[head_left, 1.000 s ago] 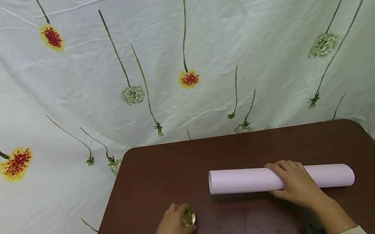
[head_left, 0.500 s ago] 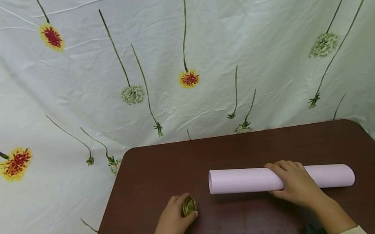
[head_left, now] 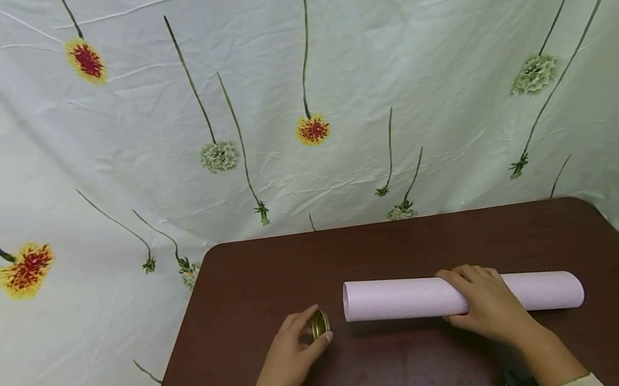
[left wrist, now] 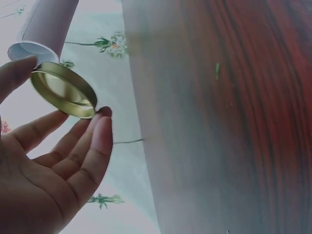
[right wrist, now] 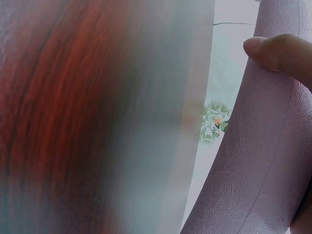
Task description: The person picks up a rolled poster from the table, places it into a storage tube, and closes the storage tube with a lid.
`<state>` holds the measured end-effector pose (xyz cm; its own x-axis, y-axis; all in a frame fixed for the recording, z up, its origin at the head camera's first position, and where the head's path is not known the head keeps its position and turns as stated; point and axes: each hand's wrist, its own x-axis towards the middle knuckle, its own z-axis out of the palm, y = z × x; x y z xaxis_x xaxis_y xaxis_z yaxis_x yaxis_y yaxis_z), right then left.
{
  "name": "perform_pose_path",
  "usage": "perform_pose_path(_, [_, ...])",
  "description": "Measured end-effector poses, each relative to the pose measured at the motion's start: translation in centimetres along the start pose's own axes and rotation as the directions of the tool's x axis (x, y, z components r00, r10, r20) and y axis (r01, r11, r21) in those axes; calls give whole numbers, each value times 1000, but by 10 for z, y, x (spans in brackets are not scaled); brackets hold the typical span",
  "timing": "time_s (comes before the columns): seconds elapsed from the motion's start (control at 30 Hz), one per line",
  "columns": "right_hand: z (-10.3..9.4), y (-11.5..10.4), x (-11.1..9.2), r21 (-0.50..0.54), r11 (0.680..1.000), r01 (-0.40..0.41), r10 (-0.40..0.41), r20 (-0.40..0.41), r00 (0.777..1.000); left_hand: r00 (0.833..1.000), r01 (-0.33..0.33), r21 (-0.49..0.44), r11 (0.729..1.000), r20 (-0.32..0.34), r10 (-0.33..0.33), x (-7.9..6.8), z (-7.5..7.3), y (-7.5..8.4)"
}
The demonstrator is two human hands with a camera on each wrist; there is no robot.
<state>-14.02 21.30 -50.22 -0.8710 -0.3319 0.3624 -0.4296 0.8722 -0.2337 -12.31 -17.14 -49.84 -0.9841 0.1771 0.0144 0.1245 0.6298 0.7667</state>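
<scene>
My left hand point(head_left: 286, 362) pinches a gold metal jar lid point(head_left: 322, 323) by its edge, between thumb and fingertips. The lid stands on edge, just short of the tube's left end. Its raised rim and hollow inside show in the left wrist view, where the lid point(left wrist: 59, 87) sits close to the tube mouth point(left wrist: 33, 51). A long pale pink tube point(head_left: 397, 297) lies crosswise over the table, its left end open. My right hand point(head_left: 488, 303) grips it from above, right of its middle. In the right wrist view the thumb point(right wrist: 278, 53) presses on the tube's textured, seamed surface.
The dark brown wooden table point(head_left: 297, 263) has rounded far corners. Behind it hangs a white cloth point(head_left: 148, 110) printed with flowers. A small dark object point(head_left: 520, 384) shows beside the right wrist, at the near side.
My left hand has moved right and slightly away from me, bringing the lid nearer the tube's left end and turning it more edge-on. The right hand and the tube have stayed nearly still.
</scene>
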Motion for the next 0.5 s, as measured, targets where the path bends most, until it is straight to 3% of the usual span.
perform_pose_path(0.17, [1,-1,0,3,1000,4,-4,-9,1000,1000,3,-80,997,-22,-4,3,0,3])
perform_pose_path(0.5, [4,-1,0,4,1000,15,-15,-27,1000,999,16,-145,989,-38,-22,10,5,9])
